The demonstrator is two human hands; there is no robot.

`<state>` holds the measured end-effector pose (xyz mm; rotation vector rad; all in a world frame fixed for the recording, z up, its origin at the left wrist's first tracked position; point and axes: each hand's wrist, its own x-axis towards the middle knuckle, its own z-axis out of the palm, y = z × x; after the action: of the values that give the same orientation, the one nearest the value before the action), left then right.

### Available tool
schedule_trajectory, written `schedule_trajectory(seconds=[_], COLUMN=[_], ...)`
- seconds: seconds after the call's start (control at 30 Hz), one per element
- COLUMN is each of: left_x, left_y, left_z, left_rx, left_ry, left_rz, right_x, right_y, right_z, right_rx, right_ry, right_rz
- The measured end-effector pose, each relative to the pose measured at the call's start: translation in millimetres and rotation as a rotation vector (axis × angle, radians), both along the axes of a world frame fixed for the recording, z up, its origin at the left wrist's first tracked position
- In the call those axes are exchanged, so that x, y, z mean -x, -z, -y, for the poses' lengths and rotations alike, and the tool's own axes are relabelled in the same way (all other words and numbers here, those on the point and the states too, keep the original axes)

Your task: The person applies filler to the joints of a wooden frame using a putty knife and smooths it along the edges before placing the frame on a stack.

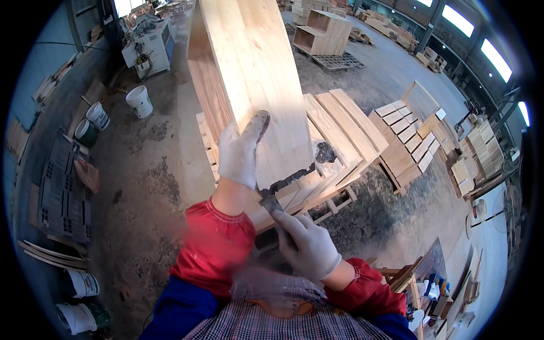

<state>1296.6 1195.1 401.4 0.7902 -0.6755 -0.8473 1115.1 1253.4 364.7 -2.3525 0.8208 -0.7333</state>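
Note:
A long pale wooden box [258,62] stands tilted in front of me, its open side toward the left. My left hand [241,148], in a white glove with a darkened thumb tip, grips the box's near left edge, thumb on the broad face. My right hand [310,245], also gloved, is closed around a putty knife [271,202]. The knife's blade touches the near left corner of the box. Dark putty [292,179] lies in a ragged line along the near edge. On the boards to the right rests a clear plastic bag with a dark lump [326,153].
Stacked wooden panels [348,127] on a pallet lie under and right of the box. Farther right is another stack of wooden pieces [405,136]. White buckets [139,102] stand on the left floor. A cluttered bench [436,294] is at the lower right.

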Motion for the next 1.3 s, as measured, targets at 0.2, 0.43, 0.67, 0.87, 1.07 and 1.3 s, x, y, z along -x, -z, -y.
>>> schedule_trajectory(seconds=[0.2,0.43,0.67,0.87,1.07,1.3], left_x=[-1,-2,-3,-2,2,-5], left_y=[-1,0,3,4,0,4], left_z=[-1,-4,-3,-6,-11,-12], left_rx=[0.029,0.012,-0.013,0.012,-0.007,0.03], left_ry=[0.018,0.036,0.002,0.009,0.018,-0.019], left_rz=[0.001,-0.013,0.078,0.048,-0.039,-0.037], right_x=[0,16,12,20,39,84], right_y=[-3,-28,-49,-71,-82,-65], right_z=[-1,10,29,46,66,102], right_rx=[0.063,0.155,0.264,0.403,0.384,0.387], right_ry=[-0.04,-0.155,-0.219,-0.235,-0.153,-0.006], right_rz=[-0.013,-0.217,-0.405,-0.512,-0.652,-0.643])
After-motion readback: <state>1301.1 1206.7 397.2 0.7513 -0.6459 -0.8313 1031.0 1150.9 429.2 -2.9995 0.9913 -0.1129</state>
